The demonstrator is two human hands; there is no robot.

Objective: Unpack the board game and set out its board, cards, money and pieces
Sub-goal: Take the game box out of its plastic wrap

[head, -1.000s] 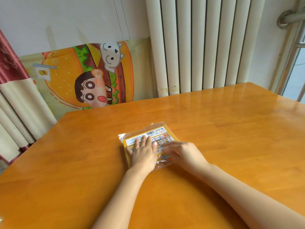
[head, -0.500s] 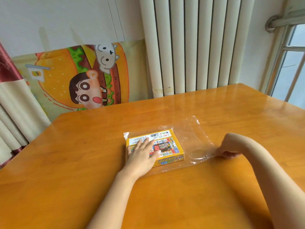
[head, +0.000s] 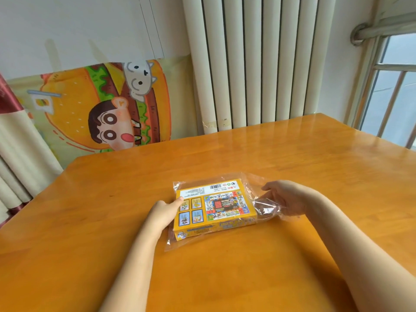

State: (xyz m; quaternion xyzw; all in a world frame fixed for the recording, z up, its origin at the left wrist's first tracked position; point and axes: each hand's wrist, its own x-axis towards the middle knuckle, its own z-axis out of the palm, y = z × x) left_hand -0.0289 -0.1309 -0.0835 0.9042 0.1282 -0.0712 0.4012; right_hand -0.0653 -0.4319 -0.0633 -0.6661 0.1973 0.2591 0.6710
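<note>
A yellow board game box (head: pixel 216 206) lies back-side up on the orange wooden table (head: pixel 292 158), inside a clear plastic bag (head: pixel 266 207). My left hand (head: pixel 165 211) grips the box's left end, thumb on top. My right hand (head: pixel 286 199) is at the box's right end, holding the loose, bunched open end of the bag. The box's near edge is tilted slightly up off the table.
A white radiator (head: pixel 258 64) stands behind the table's far edge. A cartoon burger poster (head: pixel 105 109) leans on the wall at the left, beside a curtain (head: pixel 13 140). A window (head: pixel 391 91) is at the right.
My right hand came back from the far right to the box's right end, bunching the stretched bag. My left hand slid from the box's top to its left end.
</note>
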